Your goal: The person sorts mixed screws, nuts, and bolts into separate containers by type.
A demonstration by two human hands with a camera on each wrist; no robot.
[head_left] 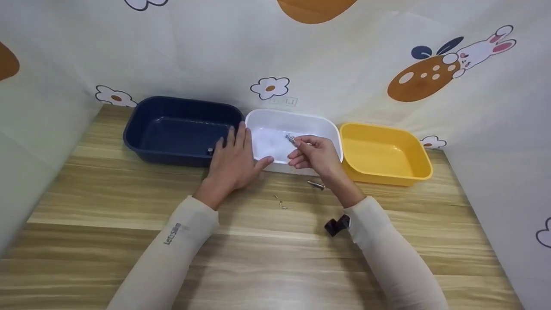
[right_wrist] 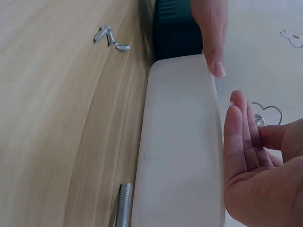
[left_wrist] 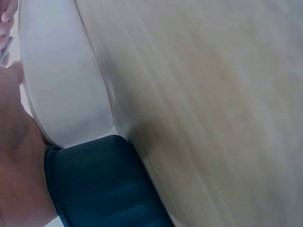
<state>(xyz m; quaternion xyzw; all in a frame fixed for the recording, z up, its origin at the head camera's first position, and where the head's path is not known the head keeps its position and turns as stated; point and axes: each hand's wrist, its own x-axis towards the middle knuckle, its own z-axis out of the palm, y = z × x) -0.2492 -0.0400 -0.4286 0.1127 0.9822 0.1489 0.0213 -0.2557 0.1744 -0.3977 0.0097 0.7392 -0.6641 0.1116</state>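
Three bins stand in a row at the back of the wooden table: a navy bin (head_left: 181, 129), a white bin (head_left: 292, 125) and a yellow bin (head_left: 383, 150). My left hand (head_left: 234, 150) lies flat with straight fingers where the navy and white bins meet, its thumb (right_wrist: 213, 33) on the white bin's front rim (right_wrist: 180, 142). My right hand (head_left: 308, 150) hovers over the white bin and pinches a small silver screw (head_left: 290, 138) between thumb and fingertips. In the left wrist view the palm (left_wrist: 19, 156) sits against the white wall (left_wrist: 66, 85) and the navy wall (left_wrist: 99, 189).
A silver bolt (head_left: 315, 185) lies on the table just in front of the white bin, with two or three small screws (head_left: 280, 201) a little nearer to me. A black strap piece (head_left: 337, 225) shows at my right wrist. Printed cloth walls enclose the back and sides.
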